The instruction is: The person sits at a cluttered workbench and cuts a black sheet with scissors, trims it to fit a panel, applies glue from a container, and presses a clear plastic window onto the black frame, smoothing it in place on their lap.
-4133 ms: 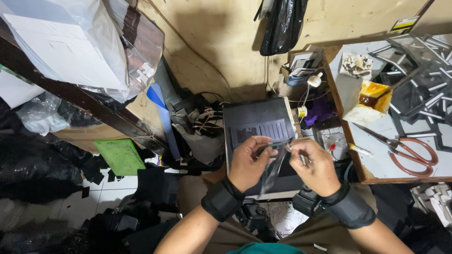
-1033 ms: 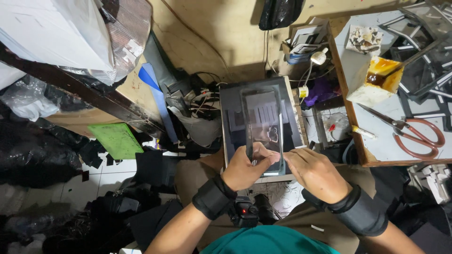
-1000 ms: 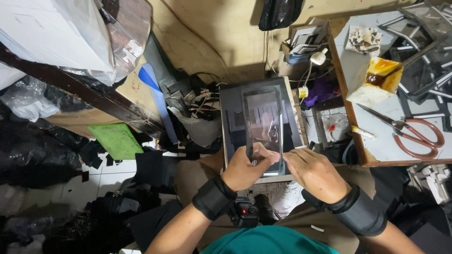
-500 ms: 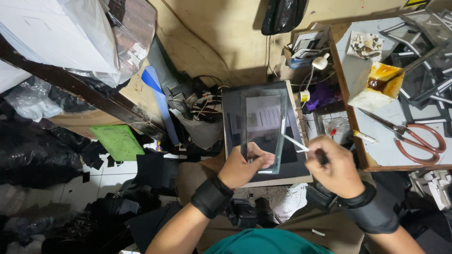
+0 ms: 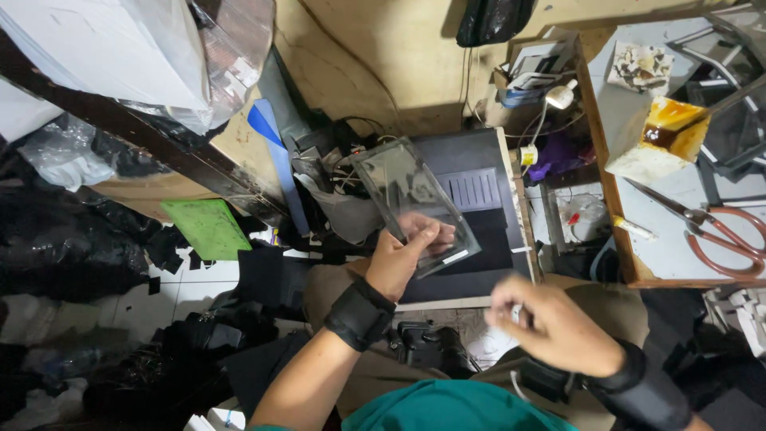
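My left hand point(image 5: 407, 257) grips the near end of a clear rectangular sheet point(image 5: 408, 191), lifted and angled up to the left over a dark flat panel point(image 5: 479, 231) that lies on my lap. My right hand point(image 5: 550, 323) is blurred, low at the right near my knee, with its fingers curled around something small and pale that I cannot make out. Both wrists wear black bands.
A work table point(image 5: 662, 255) at the right carries red-handled scissors point(image 5: 718, 231), a stained white block point(image 5: 658, 140) and metal parts. A green pad point(image 5: 209, 227), black scraps, tangled cables point(image 5: 335, 172) and plastic-wrapped bundles point(image 5: 144, 56) crowd the left and the floor.
My left hand has lifted the clear sheet off the dark panel and swung it up to the left. My right hand has pulled back from the panel toward my body.
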